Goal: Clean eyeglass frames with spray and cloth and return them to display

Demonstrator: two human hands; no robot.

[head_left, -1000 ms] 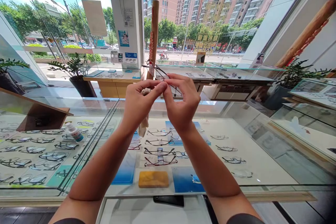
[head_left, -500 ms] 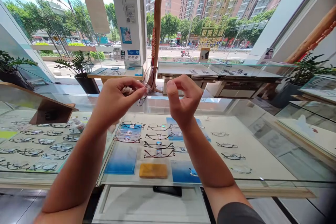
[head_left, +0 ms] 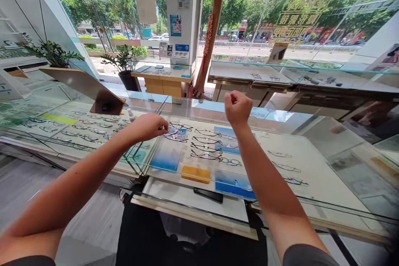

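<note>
Both hands stand farther apart than half a second ago, and the view has swung so that the floor and the person's lap show along the bottom. At left of centre, the left hand (head_left: 149,127) is bent over with its fingers curled under; whether they grip anything cannot be told. Right of centre and higher, the right hand (head_left: 238,109) makes a loose fist, its fingers folded in, their inside hidden.

Nearest the left hand are the thin-rimmed eyeglasses (head_left: 181,126) at the centre of the frame, just beside the fingertips. More frames (head_left: 206,147) lie in a column to their right, inside the counter (head_left: 324,174), whose clear, shiny glass lies between hands and goods. The right forearm hides part of the display, and the left forearm crosses the left section.

Below the column lies a yellow block (head_left: 195,173), rectangular and matt, between smooth blue cards (head_left: 166,156) that fade paler. A flat black phone (head_left: 208,195) rests in the white drawer (head_left: 174,191) beneath. At left, a slanted wooden board (head_left: 79,81) stands near a white bottle (head_left: 131,114); a rounded wooden post (head_left: 215,20) rises at upper centre.
</note>
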